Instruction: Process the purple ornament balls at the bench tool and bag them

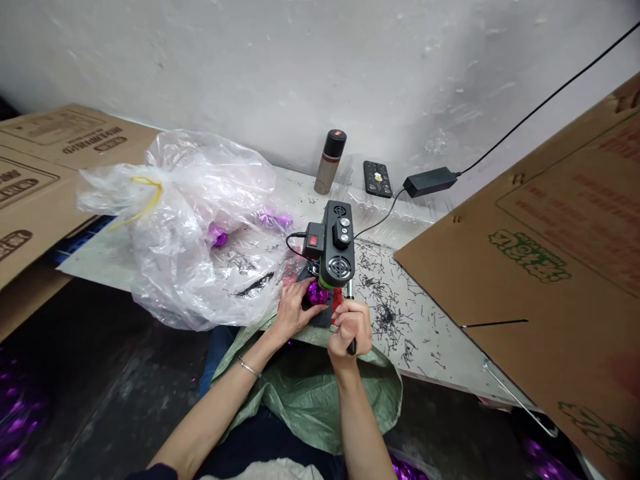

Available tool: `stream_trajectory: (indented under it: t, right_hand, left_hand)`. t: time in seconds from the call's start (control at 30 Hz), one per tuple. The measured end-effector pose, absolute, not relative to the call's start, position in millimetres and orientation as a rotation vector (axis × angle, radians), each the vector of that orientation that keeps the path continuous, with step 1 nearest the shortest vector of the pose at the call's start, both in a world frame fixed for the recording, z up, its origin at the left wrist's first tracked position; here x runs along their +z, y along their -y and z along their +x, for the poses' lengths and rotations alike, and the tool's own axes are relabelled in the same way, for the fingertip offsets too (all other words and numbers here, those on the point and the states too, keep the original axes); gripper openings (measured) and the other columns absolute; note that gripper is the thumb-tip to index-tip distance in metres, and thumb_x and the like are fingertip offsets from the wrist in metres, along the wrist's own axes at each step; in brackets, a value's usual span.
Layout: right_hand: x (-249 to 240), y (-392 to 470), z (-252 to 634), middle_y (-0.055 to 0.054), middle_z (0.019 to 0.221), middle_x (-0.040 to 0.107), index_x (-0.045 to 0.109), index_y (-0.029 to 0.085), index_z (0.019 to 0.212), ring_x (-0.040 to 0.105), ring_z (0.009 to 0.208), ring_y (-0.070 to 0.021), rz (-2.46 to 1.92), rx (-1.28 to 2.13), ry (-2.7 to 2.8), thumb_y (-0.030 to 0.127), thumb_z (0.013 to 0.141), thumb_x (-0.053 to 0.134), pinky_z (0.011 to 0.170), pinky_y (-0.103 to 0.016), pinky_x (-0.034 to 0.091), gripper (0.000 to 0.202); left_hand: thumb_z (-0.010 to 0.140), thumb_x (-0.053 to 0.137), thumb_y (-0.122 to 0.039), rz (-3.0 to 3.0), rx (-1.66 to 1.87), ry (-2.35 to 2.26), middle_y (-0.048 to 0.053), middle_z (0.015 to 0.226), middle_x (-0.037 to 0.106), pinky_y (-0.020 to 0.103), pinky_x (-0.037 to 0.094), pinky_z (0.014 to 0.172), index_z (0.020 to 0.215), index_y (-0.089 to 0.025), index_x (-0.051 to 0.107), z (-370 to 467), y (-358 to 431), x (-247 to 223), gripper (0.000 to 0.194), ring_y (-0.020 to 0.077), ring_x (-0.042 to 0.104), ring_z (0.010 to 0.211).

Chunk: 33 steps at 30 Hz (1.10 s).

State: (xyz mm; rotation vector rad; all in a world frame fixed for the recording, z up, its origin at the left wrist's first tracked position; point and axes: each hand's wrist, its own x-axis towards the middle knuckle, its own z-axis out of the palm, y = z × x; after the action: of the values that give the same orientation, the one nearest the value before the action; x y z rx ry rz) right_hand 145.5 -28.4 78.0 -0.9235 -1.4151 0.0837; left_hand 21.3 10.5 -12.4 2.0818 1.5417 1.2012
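Note:
A small black bench machine with two round fan grilles and a red switch stands near the table's front edge. My left hand holds a shiny purple foil piece under the machine's head, thumb on one side and fingers on the other. The piece's exact kind I cannot make out. My right hand is wrapped round the black grip of the machine's lever, at the right side. A green woven sack lies open below my hands, over my lap.
A clear plastic bag tied with yellow string lies left, with purple foil inside. Short black strands litter the table. Behind stand a bottle, a phone and a power adapter. Cardboard boxes flank both sides.

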Motion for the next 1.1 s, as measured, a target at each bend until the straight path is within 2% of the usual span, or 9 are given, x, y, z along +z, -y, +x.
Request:
stream_trajectory:
  t: [0.47, 0.87, 0.97, 1.1]
  right_hand:
    - [65, 23, 137, 0.000, 0.076, 0.053, 0.050, 0.024, 0.073, 0.055, 0.066, -0.0150, -0.877, 0.073, 1.305, 0.026, 0.106, 0.038, 0.060, -0.034, 0.049, 0.035]
    - [49, 19, 142, 0.001, 0.078, 0.056, 0.050, 0.022, 0.075, 0.058, 0.066, -0.0121, -0.867, -0.048, 1.418, 0.024, 0.107, 0.036, 0.065, -0.031, 0.051, 0.035]
    - [60, 21, 143, 0.000, 0.076, 0.056, 0.050, 0.022, 0.072, 0.058, 0.065, -0.0128, -0.868, -0.045, 1.419, 0.023, 0.106, 0.037, 0.060, -0.029, 0.049, 0.036]
    - [102, 27, 141, 0.000, 0.070, 0.054, 0.048, 0.023, 0.068, 0.058, 0.067, -0.0145, -0.976, 0.082, 1.363, 0.016, 0.103, 0.040, 0.061, -0.030, 0.045, 0.037]
  left_hand:
    - [0.091, 0.076, -0.051, 2.045, 1.170, -1.543, 0.015, 0.127, 0.074, 0.047, 0.052, 0.102, 0.140, -0.020, 0.061, 23, -9, -9, 0.060, 0.0324, 0.070, 0.117]
    - [0.092, 0.075, -0.048, 2.063, 1.185, -1.529, 0.016, 0.127, 0.074, 0.046, 0.052, 0.102, 0.139, -0.018, 0.061, 22, -10, -10, 0.058, 0.0323, 0.070, 0.118]
    - [0.091, 0.075, -0.049, 2.070, 1.193, -1.527, 0.017, 0.126, 0.074, 0.048, 0.052, 0.102, 0.138, -0.017, 0.062, 22, -11, -11, 0.058, 0.0330, 0.070, 0.117]
    - [0.091, 0.075, -0.050, 2.068, 1.196, -1.501, 0.017, 0.126, 0.074, 0.050, 0.053, 0.104, 0.138, -0.016, 0.061, 21, -16, -8, 0.059, 0.0334, 0.070, 0.117]
